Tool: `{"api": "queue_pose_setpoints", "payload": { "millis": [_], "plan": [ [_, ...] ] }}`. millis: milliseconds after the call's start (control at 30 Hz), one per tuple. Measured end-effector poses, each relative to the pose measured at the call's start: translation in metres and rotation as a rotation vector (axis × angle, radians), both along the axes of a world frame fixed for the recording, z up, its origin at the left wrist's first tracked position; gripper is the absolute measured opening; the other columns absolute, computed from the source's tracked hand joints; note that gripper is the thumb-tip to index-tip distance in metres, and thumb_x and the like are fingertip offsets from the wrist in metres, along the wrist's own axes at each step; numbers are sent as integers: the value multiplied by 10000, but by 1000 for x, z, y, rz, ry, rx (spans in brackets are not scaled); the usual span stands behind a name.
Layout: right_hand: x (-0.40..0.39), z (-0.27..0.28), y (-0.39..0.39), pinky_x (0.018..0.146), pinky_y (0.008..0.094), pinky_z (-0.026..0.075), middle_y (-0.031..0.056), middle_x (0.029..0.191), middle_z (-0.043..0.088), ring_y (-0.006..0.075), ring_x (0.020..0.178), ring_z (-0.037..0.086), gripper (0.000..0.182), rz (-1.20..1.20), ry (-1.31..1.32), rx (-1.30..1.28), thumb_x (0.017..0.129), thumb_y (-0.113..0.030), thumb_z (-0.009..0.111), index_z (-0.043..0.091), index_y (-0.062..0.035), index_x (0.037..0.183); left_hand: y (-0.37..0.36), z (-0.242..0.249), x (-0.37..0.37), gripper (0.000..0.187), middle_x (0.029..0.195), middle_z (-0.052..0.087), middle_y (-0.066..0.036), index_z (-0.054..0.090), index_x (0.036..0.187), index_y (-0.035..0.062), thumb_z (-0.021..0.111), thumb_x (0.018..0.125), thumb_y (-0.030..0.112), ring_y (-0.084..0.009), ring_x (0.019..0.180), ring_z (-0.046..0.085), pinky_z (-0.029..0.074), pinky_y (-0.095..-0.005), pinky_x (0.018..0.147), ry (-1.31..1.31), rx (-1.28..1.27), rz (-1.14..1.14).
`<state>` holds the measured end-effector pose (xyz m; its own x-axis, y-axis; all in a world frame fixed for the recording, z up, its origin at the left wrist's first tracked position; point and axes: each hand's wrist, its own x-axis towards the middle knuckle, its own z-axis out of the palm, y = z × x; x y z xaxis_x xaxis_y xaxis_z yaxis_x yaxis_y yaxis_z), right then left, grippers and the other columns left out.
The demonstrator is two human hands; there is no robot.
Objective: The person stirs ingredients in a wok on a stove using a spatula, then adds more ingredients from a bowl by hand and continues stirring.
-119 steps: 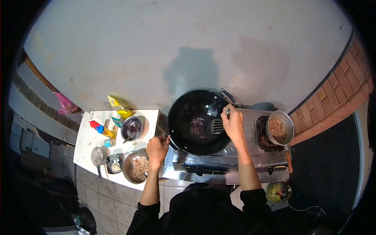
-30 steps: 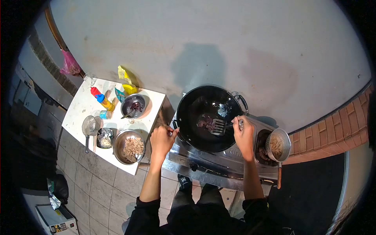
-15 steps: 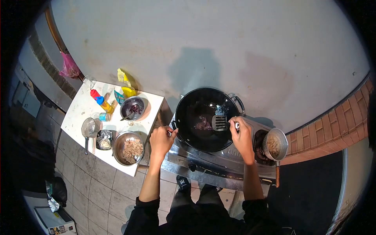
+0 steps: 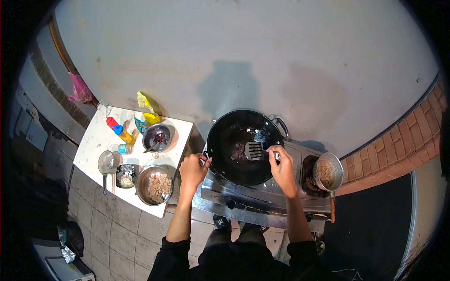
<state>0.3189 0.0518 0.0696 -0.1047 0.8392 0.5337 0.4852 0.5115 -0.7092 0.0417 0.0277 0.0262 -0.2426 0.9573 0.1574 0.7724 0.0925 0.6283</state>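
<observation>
My left hand (image 4: 193,172) is closed at the left handle of a large black wok (image 4: 229,129) on the stove. In my right hand (image 4: 283,172) is the handle of a slotted spatula (image 4: 253,151), its head down inside the wok. Dark reddish pieces of food (image 4: 238,153), probably meat, lie in the wok's middle, right beside the spatula's left edge. Oil or liquid glistens on the wok's far side.
On the stove's right burner sits a saucepan (image 4: 327,171) with pale pieces. The white table (image 4: 180,133) at left bears a bowl of pale strips (image 4: 157,187), a bowl of dark pieces (image 4: 157,138), a strainer (image 4: 107,162), a foil-lined tray (image 4: 125,176) and sauce bottles (image 4: 123,134).
The spatula has moved left and slightly nearer to me, up to the dark pieces. My right hand moved left with it. My left hand stays at the wok handle; the whole view has shifted slightly.
</observation>
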Motion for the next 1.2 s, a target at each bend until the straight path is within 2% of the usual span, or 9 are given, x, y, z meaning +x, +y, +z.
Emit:
{"api": "queue_pose_setpoints", "payload": {
  "millis": [367, 567, 767, 867, 967, 1033, 1067, 1133, 1200],
  "plan": [
    [-6, -12, 4, 662, 316, 482, 156, 898, 625, 263, 712, 608, 71, -14, 67, 50, 898, 24, 605, 575, 38, 961, 7, 5, -3, 288, 633, 651, -108, 715, 771, 64, 769, 799, 345, -327, 629, 657, 506, -418, 592, 56, 55, -83],
    [-12, -18, 3, 608, 310, 470, 142, 891, 622, 238, 697, 600, 71, 56, 50, 49, 892, 28, 608, 574, 33, 954, 9, 6, 0, 281, 637, 652, -108, 712, 768, 61, 767, 800, 335, -328, 635, 660, 506, -416, 592, 53, 21, -97],
    [-11, -9, -8, 709, 278, 473, 135, 919, 633, 202, 752, 595, 70, 98, 93, 25, 898, 53, 587, 570, 40, 965, 13, 11, -2, 271, 644, 664, -96, 704, 757, 64, 771, 796, 323, -317, 645, 670, 511, -409, 600, 73, 30, -62],
    [-13, -9, -8, 712, 281, 480, 138, 927, 637, 204, 768, 611, 84, 78, 85, 32, 886, 70, 592, 576, 40, 963, 13, 14, -4, 271, 652, 672, -89, 700, 750, 66, 771, 796, 323, -310, 651, 674, 515, -407, 606, 48, 37, -68],
    [-15, -14, -6, 672, 307, 481, 150, 905, 613, 248, 736, 604, 77, 112, 69, 9, 893, 34, 604, 582, 39, 967, 14, 17, -4, 271, 657, 677, -88, 700, 749, 67, 771, 796, 325, -307, 654, 676, 517, -403, 608, 55, 14, -63],
    [-17, -12, -10, 664, 310, 480, 146, 903, 613, 245, 727, 601, 74, 133, 98, -5, 893, 33, 606, 584, 38, 963, 14, 19, -6, 337, 730, 673, -202, 702, 805, 7, 778, 792, 336, -367, 739, 675, 517, -427, 685, 17, -61, -70],
    [-17, -11, -9, 661, 312, 482, 146, 900, 616, 247, 728, 607, 74, 140, 94, 20, 892, 32, 610, 583, 41, 961, 13, 16, -8, 337, 730, 673, -202, 702, 805, 7, 778, 792, 336, -367, 739, 675, 517, -427, 685, 17, -63, -64],
    [-15, -4, -11, 664, 313, 483, 147, 898, 617, 247, 732, 611, 76, 139, 91, 10, 892, 31, 611, 582, 42, 961, 13, 9, -10, 287, 663, 673, -116, 698, 742, 66, 767, 798, 338, -337, 670, 672, 519, -425, 619, 75, 13, -71],
    [-15, -3, -10, 673, 315, 487, 151, 902, 624, 252, 746, 621, 84, 123, 85, -11, 890, 33, 613, 579, 45, 965, 12, 8, -10, 287, 667, 672, -126, 699, 741, 66, 766, 799, 340, -347, 675, 670, 520, -433, 624, 87, 7, -71]
  ]
}}
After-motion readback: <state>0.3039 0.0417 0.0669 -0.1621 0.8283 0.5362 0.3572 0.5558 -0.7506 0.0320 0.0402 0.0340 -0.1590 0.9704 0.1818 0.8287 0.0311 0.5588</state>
